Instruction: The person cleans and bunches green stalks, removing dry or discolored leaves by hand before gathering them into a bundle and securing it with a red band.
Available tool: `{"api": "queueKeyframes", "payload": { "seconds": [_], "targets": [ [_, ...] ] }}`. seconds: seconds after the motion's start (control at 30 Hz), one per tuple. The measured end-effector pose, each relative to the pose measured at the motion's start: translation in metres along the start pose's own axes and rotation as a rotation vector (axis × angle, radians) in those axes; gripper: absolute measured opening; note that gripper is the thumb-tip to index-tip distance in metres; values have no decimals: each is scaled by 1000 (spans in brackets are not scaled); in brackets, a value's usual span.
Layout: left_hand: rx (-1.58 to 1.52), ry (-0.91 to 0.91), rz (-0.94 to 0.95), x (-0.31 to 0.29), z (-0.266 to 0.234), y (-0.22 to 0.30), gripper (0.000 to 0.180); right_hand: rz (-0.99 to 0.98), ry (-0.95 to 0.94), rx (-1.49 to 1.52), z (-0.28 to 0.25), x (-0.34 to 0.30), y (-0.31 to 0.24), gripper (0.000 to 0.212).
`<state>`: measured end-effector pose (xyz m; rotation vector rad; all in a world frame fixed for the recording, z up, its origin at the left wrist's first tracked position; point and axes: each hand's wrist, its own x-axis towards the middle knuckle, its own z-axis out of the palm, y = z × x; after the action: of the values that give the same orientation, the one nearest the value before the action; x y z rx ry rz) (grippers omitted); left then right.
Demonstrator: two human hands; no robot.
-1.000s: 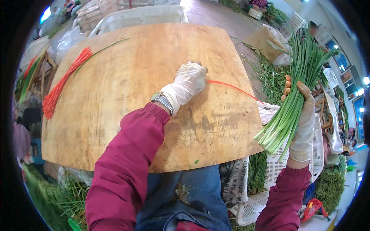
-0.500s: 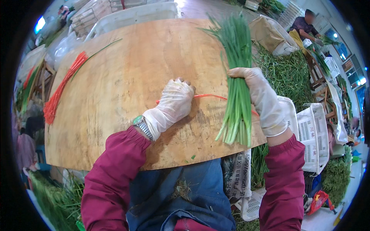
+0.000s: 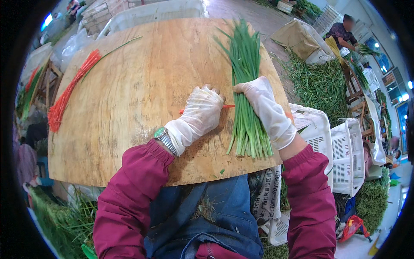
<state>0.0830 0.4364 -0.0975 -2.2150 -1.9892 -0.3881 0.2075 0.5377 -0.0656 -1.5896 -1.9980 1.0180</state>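
Note:
My right hand (image 3: 265, 105), in a whitish glove, is wrapped round a bunch of green chives (image 3: 246, 129) on the wooden tabletop (image 3: 125, 108). The leafy ends point away from me and the pale cut ends toward me. A narrow red tie strip (image 3: 228, 106) runs from my left hand (image 3: 200, 110) to the chives, apparently under them. The gloved left hand is closed on that strip, pressed against the wood, with a short red end showing at its left side. How the fingers grip it is hidden.
A bundle of red tie strips (image 3: 73, 90) lies at the table's left, beside a long green leaf (image 3: 114, 48). White plastic crates (image 3: 347, 155) stand to the right, near piled greens (image 3: 319, 86). Another person (image 3: 343, 34) handles greens at the far right. A white crate (image 3: 155, 14) stands behind the table.
My right hand has brought the chives leftward across the table, closer to my left hand. Less of the red strip shows between them. The left hand stays closed in nearly the same place.

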Motion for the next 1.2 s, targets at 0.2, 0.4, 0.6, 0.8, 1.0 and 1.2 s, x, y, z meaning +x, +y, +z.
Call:
{"api": "queueKeyframes", "payload": {
  "seconds": [0.2,0.4,0.6,0.8,1.0,1.2],
  "targets": [
    [-146,-23,-111,-11,-24,-17,19,-92,212,-172,12,-9,-2,61],
    [-164,249,-220,-56,-59,-19,20,-123,67,150,-17,-10,6,63],
    [-327,334,-163,-89,-83,41,22,-121,-7,352,-64,-7,36,60],
    [-706,-76,217,-104,-59,120,17,-121,233,752,-157,-65,95,49],
    [-619,-271,308,-67,26,181,26,361,464,739,-202,-169,290,30],
    [-284,-481,612,-29,90,241,55,915,477,580,-143,-259,479,28]
  ]
}}
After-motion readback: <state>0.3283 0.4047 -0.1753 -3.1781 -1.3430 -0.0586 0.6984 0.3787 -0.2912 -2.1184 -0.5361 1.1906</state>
